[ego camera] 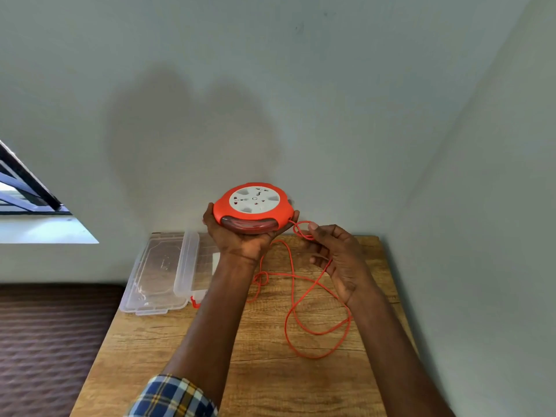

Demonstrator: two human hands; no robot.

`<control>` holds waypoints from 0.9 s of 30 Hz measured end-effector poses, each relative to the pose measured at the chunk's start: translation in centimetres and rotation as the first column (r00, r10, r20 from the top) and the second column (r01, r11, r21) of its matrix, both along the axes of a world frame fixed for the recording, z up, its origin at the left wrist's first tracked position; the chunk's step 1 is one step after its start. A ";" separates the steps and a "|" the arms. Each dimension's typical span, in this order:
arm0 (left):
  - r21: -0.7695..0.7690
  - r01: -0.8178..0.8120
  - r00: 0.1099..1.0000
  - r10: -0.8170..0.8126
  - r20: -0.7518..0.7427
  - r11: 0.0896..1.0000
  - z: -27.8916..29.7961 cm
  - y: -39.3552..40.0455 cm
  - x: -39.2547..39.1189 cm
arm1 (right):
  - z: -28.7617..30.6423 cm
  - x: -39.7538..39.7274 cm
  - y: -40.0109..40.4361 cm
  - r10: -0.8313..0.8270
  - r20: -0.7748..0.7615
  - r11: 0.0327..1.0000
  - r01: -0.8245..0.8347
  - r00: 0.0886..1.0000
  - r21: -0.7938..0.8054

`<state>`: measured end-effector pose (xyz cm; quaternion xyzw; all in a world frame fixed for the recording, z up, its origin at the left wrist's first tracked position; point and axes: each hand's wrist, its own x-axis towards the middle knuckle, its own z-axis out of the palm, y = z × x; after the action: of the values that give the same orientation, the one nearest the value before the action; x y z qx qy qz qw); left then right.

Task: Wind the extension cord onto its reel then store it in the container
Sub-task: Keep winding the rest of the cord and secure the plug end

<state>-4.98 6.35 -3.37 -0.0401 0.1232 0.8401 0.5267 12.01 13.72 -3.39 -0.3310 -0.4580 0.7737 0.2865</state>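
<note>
An orange reel (pixel 252 207) with a white socket face lies flat in my left hand (pixel 240 239), held up above the far end of the wooden table (pixel 210 341). A thin orange cord (pixel 293 296) leaves the reel's right side and runs through my right hand (pixel 337 257), which pinches it close to the reel. The remaining cord lies in loose loops on the table below my hands. A clear plastic container (pixel 197 266) stands open at the table's far left, partly hidden by my left arm.
The container's clear lid (pixel 156 272) lies flat to its left, at the table's left edge. A pale wall runs behind and to the right of the table. A window (pixel 27 188) is at the left, and a dark ribbed surface (pixel 51 341) lies below it.
</note>
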 end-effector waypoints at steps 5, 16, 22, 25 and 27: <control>0.049 0.083 0.996 -0.082 -0.023 0.995 0.1 0.1 0.7 | -0.1 -0.2 0.2 -0.108 0.041 0.994 0.107 0.993 0.009; 0.124 0.069 0.997 -0.066 -0.032 0.990 0.3 -0.5 0.5 | -0.2 1.2 1.1 0.219 -0.206 0.931 -0.268 0.954 -0.250; 0.152 0.061 0.997 -0.052 -0.059 0.987 0.2 -1.2 0.1 | -0.2 1.1 0.7 0.204 -0.141 0.971 -0.219 0.969 -0.096; 0.100 0.060 0.998 -0.057 -0.037 0.993 0.5 -1.2 0.5 | 0.4 0.3 0.2 0.113 -0.016 0.993 -0.112 0.993 0.018; 0.074 0.069 0.997 -0.067 -0.022 0.995 0.5 -1.1 0.6 | 0.4 -0.1 0.2 0.018 0.057 0.994 -0.024 0.998 0.106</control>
<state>-4.33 5.25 -2.84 -0.0079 0.0980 0.8260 0.5550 11.86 13.89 -2.96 -0.3320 -0.5097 0.7416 0.2828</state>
